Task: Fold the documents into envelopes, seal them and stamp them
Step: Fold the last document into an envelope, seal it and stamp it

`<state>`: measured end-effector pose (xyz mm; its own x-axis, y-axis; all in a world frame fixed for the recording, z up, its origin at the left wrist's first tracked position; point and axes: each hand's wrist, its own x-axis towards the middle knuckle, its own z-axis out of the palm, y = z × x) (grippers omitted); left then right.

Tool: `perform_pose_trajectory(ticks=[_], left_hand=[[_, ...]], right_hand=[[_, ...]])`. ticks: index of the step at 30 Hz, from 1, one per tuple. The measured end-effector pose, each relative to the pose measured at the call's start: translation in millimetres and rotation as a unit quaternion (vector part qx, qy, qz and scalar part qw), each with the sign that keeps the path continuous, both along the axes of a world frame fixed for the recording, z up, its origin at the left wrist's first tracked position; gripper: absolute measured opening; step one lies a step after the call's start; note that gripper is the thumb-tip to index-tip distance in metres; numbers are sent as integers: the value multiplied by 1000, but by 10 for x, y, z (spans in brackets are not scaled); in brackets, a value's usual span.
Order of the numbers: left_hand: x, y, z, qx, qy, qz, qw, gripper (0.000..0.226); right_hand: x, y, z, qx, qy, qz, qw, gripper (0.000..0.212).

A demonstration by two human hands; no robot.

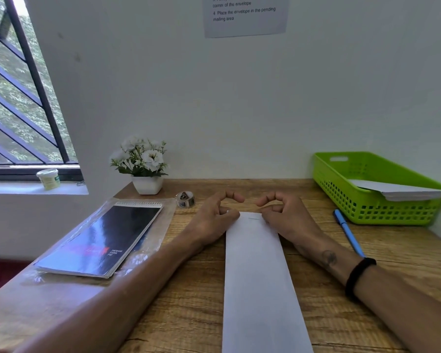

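A long folded document (260,281) lies flat on the wooden worktop (189,314), running from the near edge straight away toward the wall. Both bare forearms rest on the worktop at its two sides. At the far end of the document, the left hand (214,217) pinches the left corner and the right hand (283,215) pinches the right corner; each grip is closed on the paper with thumb and fingers, and the other fingers curl above. The right wrist carries a black band (359,275).

To the left lies a dark spiral pad (105,240) on a clear plastic sleeve (163,225). To the right, a blue pen (346,231) lies near a green basket (341,194), which holds white envelopes (402,191). Farther, just beyond the left hand, stands a roll of stamps (185,199), and behind it a white pot of white flowers (144,166) against the wall. A printed notice (245,15) hangs on the wall above.
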<state>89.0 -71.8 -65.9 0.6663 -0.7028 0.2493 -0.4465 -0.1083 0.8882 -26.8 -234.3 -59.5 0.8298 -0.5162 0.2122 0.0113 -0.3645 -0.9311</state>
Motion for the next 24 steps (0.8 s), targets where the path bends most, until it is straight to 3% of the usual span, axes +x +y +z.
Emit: perform_pose_trajectory(ticks=[5,8,15,19,24], left_hand=[[-6,19,27,9,-7,-18,1000,29],[1,8,15,15,-32,-7,999,27],[4,-28,-10,8,-24,14,1000,27],[0,-18,-7,2,-22,28,999,28],[39,-13,-18,-31,-48,116,992,24]], right_hand=[[-6,-1,0,-29,5,37,999,27],[-16,5,10,-36,6,42,998,20],[39,-15,-40,-44,-1,-6,999,18],[76,-47,-61,-11,-1,-29,1000,17],[85,-88,-57,62,-28,-24,997,10]])
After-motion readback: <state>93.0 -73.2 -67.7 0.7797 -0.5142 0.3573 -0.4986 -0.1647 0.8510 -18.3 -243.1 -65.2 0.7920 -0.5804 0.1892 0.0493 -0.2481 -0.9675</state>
